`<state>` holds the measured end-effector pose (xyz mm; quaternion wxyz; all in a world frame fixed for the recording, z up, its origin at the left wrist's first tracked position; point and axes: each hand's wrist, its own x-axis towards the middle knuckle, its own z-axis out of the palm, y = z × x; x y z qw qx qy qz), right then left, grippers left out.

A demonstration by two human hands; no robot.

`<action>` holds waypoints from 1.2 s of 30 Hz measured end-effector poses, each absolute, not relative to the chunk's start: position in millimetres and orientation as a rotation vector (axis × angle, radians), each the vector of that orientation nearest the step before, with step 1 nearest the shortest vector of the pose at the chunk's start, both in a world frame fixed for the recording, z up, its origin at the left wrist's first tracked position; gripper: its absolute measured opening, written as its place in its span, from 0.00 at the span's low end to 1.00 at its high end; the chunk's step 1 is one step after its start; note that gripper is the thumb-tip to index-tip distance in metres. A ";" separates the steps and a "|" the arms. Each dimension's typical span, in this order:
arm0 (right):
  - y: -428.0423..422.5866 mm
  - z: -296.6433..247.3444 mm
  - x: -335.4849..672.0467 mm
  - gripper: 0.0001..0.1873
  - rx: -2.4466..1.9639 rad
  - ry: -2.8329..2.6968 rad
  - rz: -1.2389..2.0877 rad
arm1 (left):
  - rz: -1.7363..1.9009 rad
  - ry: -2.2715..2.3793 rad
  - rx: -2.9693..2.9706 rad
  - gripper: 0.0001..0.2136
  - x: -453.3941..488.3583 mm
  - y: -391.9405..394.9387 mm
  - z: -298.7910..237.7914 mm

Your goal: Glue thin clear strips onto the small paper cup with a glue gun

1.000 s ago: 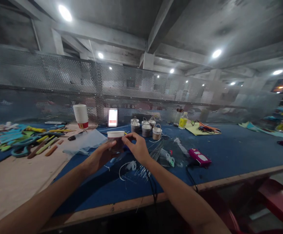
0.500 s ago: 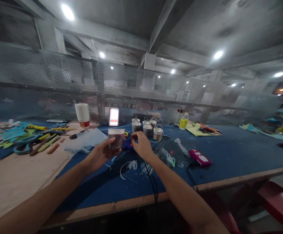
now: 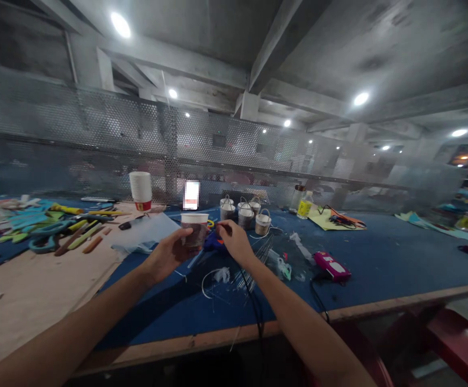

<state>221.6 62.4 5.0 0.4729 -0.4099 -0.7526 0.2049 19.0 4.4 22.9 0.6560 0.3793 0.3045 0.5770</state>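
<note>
My left hand (image 3: 168, 254) is wrapped round a paper cup (image 3: 194, 230) with a white rim and a brown body, held upright above the blue table (image 3: 379, 258). My right hand (image 3: 235, 242) is just right of the cup, fingers curled down toward a dark blue tool (image 3: 213, 242) lying on the table; whether it grips the tool is unclear. Thin wires (image 3: 253, 263) and a white loop of cord (image 3: 213, 275) lie under my right wrist.
Several small bucket-shaped cups with handles (image 3: 245, 210) stand behind my hands. A stack of paper cups (image 3: 141, 190) is at the back left. Scissors and coloured scraps (image 3: 44, 231) cover a wooden board on the left. A pink device (image 3: 332, 265) and bottles (image 3: 304, 203) lie to the right.
My right hand left the cup's rim and dropped down to the right, onto the dark tool on the table. My left hand kept hold of the cup.
</note>
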 end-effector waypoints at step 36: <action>69.0 -10.4 234.4 0.17 -1.346 -2.177 0.072 | 1.365 0.773 1.003 0.11 20.7 9.5 14.2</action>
